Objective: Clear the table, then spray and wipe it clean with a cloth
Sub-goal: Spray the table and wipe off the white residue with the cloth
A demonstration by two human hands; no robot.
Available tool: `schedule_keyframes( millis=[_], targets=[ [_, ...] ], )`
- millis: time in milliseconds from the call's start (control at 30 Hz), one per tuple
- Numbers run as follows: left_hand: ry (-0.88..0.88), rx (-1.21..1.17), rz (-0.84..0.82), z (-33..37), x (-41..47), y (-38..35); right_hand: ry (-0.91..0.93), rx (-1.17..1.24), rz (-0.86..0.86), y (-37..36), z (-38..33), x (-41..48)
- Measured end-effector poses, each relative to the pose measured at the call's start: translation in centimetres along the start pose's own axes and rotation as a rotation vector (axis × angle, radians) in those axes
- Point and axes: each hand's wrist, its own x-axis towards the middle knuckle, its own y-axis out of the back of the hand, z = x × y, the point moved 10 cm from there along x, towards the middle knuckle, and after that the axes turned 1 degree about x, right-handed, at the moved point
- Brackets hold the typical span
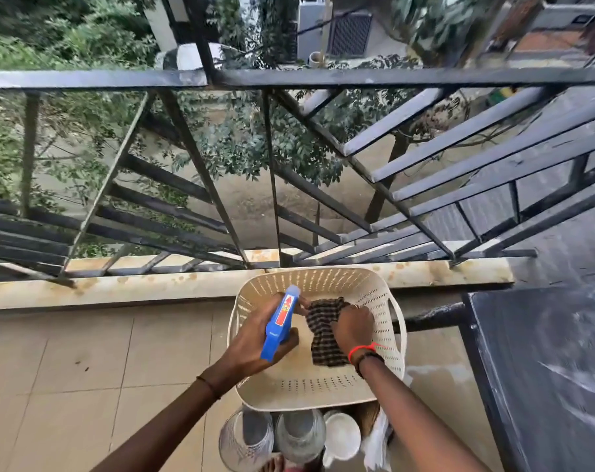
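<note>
Two hands, left grip round spray bottle, label unreadable, right grip clutching cloth, over basket

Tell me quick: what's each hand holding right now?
Left hand: grips the blue spray bottle.
Right hand: grips the checked cloth.

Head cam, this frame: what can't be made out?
Head view:
spray bottle: body hidden under the left hand, label too small.
cloth: top bunched inside the right hand.
table: blurred, cut off by right edge.
glass jars: cut off by bottom edge, partly under the basket.
</note>
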Motion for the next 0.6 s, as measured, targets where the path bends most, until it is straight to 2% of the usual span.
schedule_keyframes(
  millis=[200,367,467,600],
  targets=[
    [0.033,-0.037,0.079,0.0,0.0,1.0,-0.015,0.114,0.001,0.4,0.1,0.3],
    [0.018,-0.075,0.116,1.2,0.3,2.1,-0.103,0.571,-0.136,-1.0,1.2,-0.4],
    [0.007,-0.067,0.167,2.9,0.0,3.2,-0.181,0.757,-0.185,-1.5,2.2,-1.2],
    [-0.015,-0.022,0.230,4.3,-0.5,4.5,-0.193,0.974,-0.302,-2.0,1.7,-2.7]
  ],
)
